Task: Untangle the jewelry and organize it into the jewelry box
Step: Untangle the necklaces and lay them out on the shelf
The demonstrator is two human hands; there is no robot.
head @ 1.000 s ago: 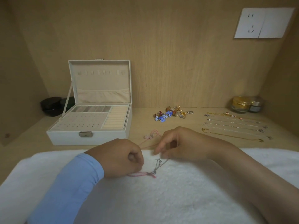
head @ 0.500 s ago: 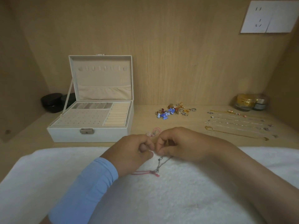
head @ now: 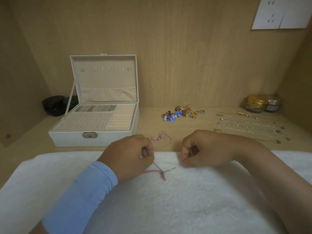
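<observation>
a person's two hands work a tangle on a white towel spread along the front of a wooden desk; the hands sit apart, both with fingers curled in; the left hand, its wrist in a light blue sleeve, pinches one end of a thin silver chain at its fingertips; the right hand, arm bare, pinches toward the chain's other end, thumb against forefinger, though the strand there is almost too fine to make out; between them the chain dips in a shallow v on the towel, and at its low point it crosses a pink cord in a small knot; one stretch of the cord runs out from under the left hand to that knot, a short pink tail poking out beyond it; another stretch loops back past the left knuckles onto the bare desk, ending in a few pale pink beads just beyond the towel's edge; the jewelry box, white with a metal clasp, stands open behind the left hand, lid upright, its tray of holes, ring rolls and small compartments holding no jewelry that can be seen; to the right of the box lies a pile of small pieces in blue, red and gold; further right, several necklaces are laid out in straight parallel rows; two glass jars stand in the back right corner, two dark pots at back left beside the box; a white wall socket shows at top right.
</observation>
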